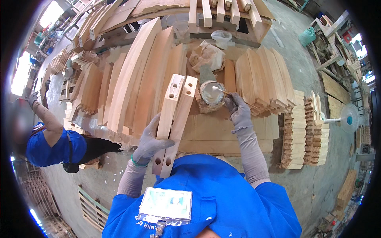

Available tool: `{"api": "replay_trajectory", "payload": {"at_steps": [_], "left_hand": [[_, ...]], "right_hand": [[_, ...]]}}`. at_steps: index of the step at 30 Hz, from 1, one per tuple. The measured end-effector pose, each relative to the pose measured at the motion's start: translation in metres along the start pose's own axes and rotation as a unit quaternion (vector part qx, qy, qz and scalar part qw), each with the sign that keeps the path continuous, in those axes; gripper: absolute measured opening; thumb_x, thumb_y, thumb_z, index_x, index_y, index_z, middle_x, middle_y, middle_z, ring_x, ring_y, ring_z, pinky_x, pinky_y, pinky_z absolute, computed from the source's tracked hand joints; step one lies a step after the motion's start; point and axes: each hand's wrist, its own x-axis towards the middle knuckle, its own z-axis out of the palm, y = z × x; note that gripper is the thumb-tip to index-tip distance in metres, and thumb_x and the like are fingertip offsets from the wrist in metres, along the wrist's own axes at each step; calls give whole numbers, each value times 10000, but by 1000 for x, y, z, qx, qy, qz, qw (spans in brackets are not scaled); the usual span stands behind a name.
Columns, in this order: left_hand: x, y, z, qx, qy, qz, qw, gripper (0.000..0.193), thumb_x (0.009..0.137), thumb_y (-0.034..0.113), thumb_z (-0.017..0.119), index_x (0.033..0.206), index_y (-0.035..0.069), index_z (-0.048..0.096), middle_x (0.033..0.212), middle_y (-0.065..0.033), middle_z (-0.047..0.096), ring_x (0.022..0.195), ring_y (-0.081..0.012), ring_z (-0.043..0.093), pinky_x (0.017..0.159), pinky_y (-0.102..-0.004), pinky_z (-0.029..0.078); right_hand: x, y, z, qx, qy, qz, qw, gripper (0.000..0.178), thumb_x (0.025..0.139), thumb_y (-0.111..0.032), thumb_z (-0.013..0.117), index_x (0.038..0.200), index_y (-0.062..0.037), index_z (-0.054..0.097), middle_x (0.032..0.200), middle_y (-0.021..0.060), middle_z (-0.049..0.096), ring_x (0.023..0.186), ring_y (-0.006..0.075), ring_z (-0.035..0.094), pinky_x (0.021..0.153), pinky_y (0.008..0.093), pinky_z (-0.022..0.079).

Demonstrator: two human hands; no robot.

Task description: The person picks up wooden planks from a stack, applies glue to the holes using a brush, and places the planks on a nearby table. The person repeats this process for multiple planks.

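Gloved in grey, my left hand (150,143) is closed around two pale wooden bars (183,113) held side by side. Both bars have round holes drilled near their ends. My right hand (239,111), also gloved, pinches a thin stick (222,91) whose white-coated tip is over the mouth of a round can (212,104). White, glue-like paste shows inside the can. The can stands just right of the bars' upper ends, on a brownish, rough-sided support that I cannot make out clearly.
Curved wooden boards (135,75) stand in rows left of the can, with more boards (264,79) to its right. Crumpled plastic (208,55) lies behind it. Stacked slats (294,135) and a fan (349,118) stand at right. Another person in blue (57,146) works at left.
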Motion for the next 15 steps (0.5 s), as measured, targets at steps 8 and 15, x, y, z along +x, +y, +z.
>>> {"api": "replay_trajectory", "payload": {"at_steps": [8,15], "left_hand": [[-5,2,0,0,-58,18,998,926,530,22,740,1355,-19,320,1233,-102,493,1159,-181,454,997,-297,335],[-12,13,9,11,-73,17,997,924,523,49,749,1346,-15,334,1225,-102,495,1153,-183,456,999,-299,334]], "right_hand": [[-74,-27,82,-31,-136,-143,980,115,871,-105,591,767,-63,565,815,122,651,707,193,662,626,296,593],[-85,-22,84,-61,-153,-147,975,110,876,-90,581,774,-67,548,838,125,646,736,185,661,653,290,592]]}}
